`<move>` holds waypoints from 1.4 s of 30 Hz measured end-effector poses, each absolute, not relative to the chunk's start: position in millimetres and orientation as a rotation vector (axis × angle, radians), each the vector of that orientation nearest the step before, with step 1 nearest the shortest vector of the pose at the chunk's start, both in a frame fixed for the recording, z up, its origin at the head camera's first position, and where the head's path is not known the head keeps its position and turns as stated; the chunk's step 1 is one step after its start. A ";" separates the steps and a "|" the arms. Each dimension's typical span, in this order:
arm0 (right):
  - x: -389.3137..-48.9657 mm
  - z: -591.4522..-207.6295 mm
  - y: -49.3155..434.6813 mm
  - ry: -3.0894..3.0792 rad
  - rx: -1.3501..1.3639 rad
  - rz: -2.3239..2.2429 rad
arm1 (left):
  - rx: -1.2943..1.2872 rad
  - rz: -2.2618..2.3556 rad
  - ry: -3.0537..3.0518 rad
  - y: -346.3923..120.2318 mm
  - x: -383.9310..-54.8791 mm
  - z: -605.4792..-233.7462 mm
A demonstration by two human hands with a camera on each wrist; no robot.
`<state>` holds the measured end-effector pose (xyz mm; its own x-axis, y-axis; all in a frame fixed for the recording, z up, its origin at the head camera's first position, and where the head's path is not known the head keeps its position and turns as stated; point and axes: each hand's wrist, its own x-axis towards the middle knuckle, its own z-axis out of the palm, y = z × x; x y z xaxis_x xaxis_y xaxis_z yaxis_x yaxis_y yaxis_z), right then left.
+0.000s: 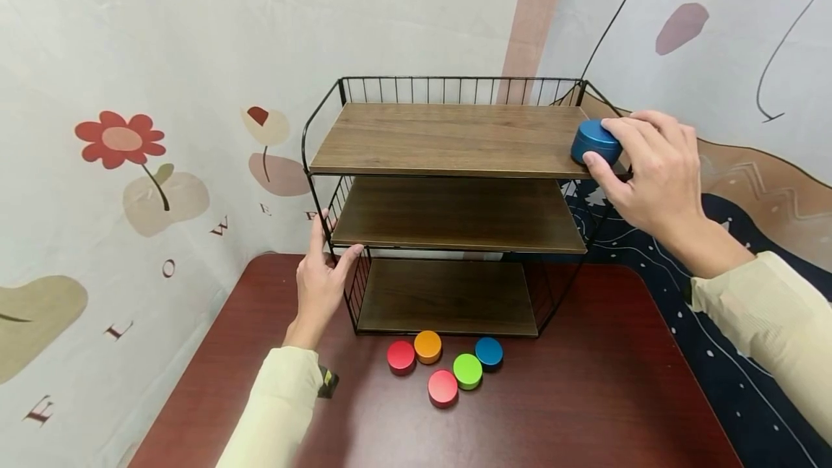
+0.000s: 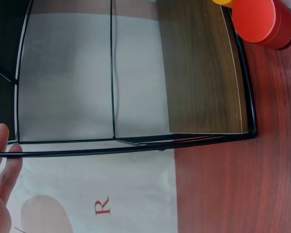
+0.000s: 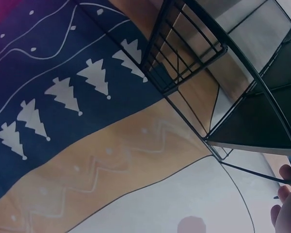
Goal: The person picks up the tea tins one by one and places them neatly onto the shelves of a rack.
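My right hand [image 1: 656,165] pinches a round blue tin [image 1: 593,141] between thumb and fingers at the right end of the rack's top shelf. In the right wrist view only some fingertips [image 3: 287,172] and a sliver of the blue tin show. The three-tier rack [image 1: 455,139] has wooden shelves in a black wire frame. At its left side my left hand [image 1: 318,287] grips the frame near the middle shelf, thumb at the front. The left wrist view shows two fingers [image 2: 7,177] at the black bar. Whether the blue tin touches the shelf I cannot tell.
Several round tins stand on the brown table [image 1: 552,410] before the rack: a red tin [image 1: 401,357], an orange tin [image 1: 427,347], a green tin [image 1: 467,371], a pinkish-red tin [image 1: 443,388] and another blue tin [image 1: 489,353]. A printed cloth [image 1: 422,13] hangs behind.
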<state>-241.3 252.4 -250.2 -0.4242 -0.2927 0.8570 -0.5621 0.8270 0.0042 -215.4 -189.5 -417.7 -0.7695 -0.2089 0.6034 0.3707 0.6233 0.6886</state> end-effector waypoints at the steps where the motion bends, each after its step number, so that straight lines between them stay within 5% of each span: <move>1: -241.8 -250.6 252.3 -2.036 0.628 0.351 | -0.126 -1.125 -2.181 -189.6 -215.4 -417.9; 42: -196.7 -334.6 239.4 -1.758 0.592 0.459 | -0.127 -1.135 -2.176 -190.1 -217.8 -418.2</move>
<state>-196.7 239.4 -334.6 -0.2052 -0.1536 0.9666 -0.6070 0.7947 -0.0026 -217.8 -190.1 -418.2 -0.7700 -0.2107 0.6022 0.3734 0.6165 0.6932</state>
